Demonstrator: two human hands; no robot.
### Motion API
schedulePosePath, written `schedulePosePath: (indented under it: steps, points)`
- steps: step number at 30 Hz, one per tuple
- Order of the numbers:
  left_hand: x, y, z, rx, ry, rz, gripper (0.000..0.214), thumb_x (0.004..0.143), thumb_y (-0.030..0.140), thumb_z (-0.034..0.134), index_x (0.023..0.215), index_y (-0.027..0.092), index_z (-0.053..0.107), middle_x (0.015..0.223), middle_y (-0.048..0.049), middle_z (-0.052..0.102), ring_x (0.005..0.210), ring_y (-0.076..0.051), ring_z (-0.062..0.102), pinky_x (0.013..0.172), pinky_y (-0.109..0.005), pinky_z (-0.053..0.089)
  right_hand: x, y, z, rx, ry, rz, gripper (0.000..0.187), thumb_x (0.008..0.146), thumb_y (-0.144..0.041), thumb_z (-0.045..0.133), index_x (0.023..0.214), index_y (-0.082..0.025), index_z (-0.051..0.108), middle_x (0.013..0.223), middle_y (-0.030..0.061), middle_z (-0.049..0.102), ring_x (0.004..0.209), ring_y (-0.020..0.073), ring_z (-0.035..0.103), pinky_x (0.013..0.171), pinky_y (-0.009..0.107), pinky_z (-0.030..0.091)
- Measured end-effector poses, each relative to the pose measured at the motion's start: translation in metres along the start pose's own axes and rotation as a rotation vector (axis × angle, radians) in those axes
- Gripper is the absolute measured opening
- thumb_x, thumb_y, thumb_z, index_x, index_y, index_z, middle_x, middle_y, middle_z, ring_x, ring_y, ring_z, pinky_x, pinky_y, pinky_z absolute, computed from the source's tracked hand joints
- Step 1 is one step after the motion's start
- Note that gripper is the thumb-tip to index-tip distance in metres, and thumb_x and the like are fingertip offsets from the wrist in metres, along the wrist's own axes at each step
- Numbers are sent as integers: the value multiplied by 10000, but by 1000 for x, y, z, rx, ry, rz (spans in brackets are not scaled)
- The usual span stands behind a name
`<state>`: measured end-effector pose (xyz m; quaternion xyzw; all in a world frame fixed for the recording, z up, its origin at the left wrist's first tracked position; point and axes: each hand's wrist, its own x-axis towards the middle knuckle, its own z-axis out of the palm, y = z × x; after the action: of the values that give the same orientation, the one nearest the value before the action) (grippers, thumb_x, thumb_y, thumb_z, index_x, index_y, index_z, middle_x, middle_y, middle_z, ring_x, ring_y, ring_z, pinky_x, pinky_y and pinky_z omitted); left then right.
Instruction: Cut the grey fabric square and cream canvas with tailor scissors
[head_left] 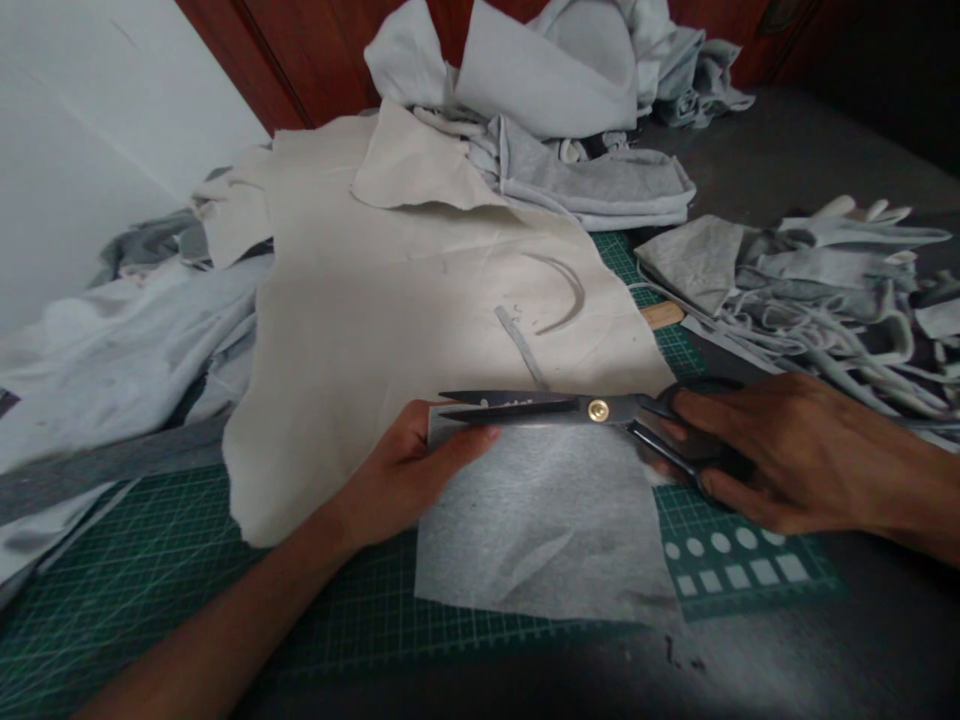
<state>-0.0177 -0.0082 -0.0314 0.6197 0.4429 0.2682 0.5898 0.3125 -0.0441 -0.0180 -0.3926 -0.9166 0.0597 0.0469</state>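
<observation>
My right hand [780,455] is closed around the black handles of a pair of scissors [598,411]. Their dark blades point left and lie slightly apart along the upper edge of a grey fabric piece [540,530]. At that piece's upper left corner, my left hand [420,460] pinches the fabric, with the thumb on top just below the blade tips. Beneath and beyond the scissors spreads a large cream cloth [360,300]. On it lie a thin grey strip [520,342] and a curved offcut [574,290].
A green cutting mat [300,610] lies under the fabric. Crumpled grey and white cloth [150,340] is heaped at left, folded grey fabric [592,180] at the back, and a tangle of fabric strips [825,290] at right. A wooden piece [663,315] sits beside the cream cloth.
</observation>
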Motion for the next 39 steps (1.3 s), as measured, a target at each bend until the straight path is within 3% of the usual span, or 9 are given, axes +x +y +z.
schedulePosePath:
  steps: [19, 29, 33, 37, 39]
  points:
    - [0, -5, -1, -24, -30, -8, 300, 908, 449, 651, 768, 187, 690, 594, 62, 456, 518, -80, 385, 438, -183, 293, -4, -3, -2, -103, -9, -10, 71, 892, -178, 468, 944, -220, 493, 640, -11, 606, 494, 211, 593, 535, 336, 361]
    - [0, -1, 0, -76, -57, -27, 269, 917, 394, 645, 747, 189, 684, 580, 65, 483, 483, -74, 402, 418, -179, 314, -4, -5, -3, -119, -10, -5, 87, 882, -161, 446, 915, -232, 483, 608, -10, 587, 462, 225, 570, 513, 349, 355]
    - [0, 1, 2, -110, -28, -48, 173, 906, 358, 663, 844, 206, 718, 605, 68, 544, 481, -72, 441, 416, -174, 328, -4, -4, -1, -116, 3, -23, 114, 882, -135, 425, 920, -229, 476, 614, -8, 595, 460, 218, 578, 518, 347, 369]
    - [0, 0, 2, -110, -71, -53, 281, 916, 405, 642, 741, 190, 688, 595, 53, 553, 486, -80, 464, 439, -187, 363, -3, -5, -1, -45, -4, -11, 117, 882, -126, 424, 927, -223, 469, 603, -21, 578, 449, 196, 573, 503, 337, 353]
    - [0, -1, 2, -57, -23, -34, 243, 901, 407, 658, 789, 200, 722, 635, 39, 603, 522, -92, 503, 460, -191, 384, -2, -6, -1, 9, -18, 7, 105, 869, -139, 433, 920, -223, 471, 604, -22, 566, 454, 191, 570, 501, 333, 350]
